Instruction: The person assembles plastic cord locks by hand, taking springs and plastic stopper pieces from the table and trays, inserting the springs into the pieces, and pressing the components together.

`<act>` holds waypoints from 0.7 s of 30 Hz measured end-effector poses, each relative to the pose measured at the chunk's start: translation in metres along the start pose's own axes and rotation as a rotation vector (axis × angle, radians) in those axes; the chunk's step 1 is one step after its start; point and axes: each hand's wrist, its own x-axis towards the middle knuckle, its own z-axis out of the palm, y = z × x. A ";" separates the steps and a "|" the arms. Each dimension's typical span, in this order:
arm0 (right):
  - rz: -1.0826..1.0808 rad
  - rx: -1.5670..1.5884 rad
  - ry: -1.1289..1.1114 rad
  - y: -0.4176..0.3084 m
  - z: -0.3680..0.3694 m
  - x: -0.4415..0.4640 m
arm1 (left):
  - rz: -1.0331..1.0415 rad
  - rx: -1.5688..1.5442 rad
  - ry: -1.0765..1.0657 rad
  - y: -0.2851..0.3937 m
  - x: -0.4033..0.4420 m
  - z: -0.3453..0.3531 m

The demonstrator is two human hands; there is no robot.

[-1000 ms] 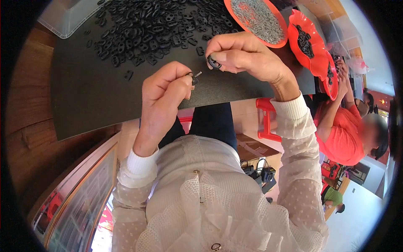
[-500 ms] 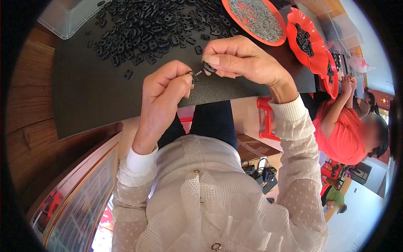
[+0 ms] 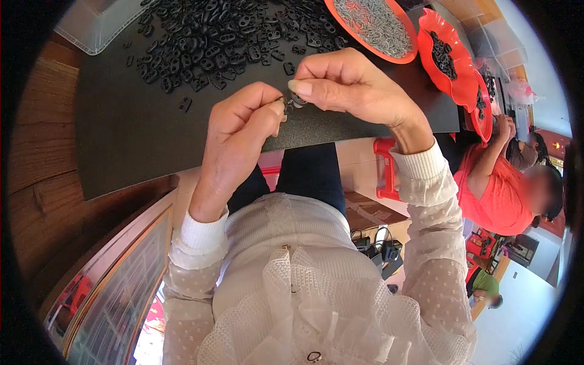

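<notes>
My left hand pinches a small dark part with a metal spring at its tip, mostly hidden by the fingers. Close against it on the right, my right hand grips a black plastic piece between thumb and fingers. The two parts meet or nearly meet; the fingers hide the exact contact. Beyond both hands, a heap of black plastic pieces lies on the dark table.
An orange-red plate holds many metal springs. Beside it are a red wavy-edged tray with black parts and another red dish. A clear bin stands at upper left. A co-worker in red sits at right.
My right hand has moved left and brought the black piece up to the spring. The spring, earlier exposed between the hands, is now mostly covered. My left hand has shifted slightly right.
</notes>
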 end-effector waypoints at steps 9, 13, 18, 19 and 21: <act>0.005 0.014 0.048 0.000 -0.001 0.002 | -0.047 -0.010 -0.050 -0.001 0.004 -0.005; -0.036 -0.041 0.060 -0.002 0.002 0.002 | -0.045 -0.038 -0.068 -0.002 0.004 -0.008; -0.144 -0.283 0.103 0.002 0.003 0.002 | 0.007 -0.027 -0.010 -0.004 0.002 -0.003; -0.172 -0.328 0.111 0.002 0.003 0.002 | 0.015 -0.018 -0.003 -0.004 0.002 -0.003; -0.180 -0.317 0.151 0.003 0.007 0.003 | 0.011 -0.023 0.002 -0.004 0.002 -0.003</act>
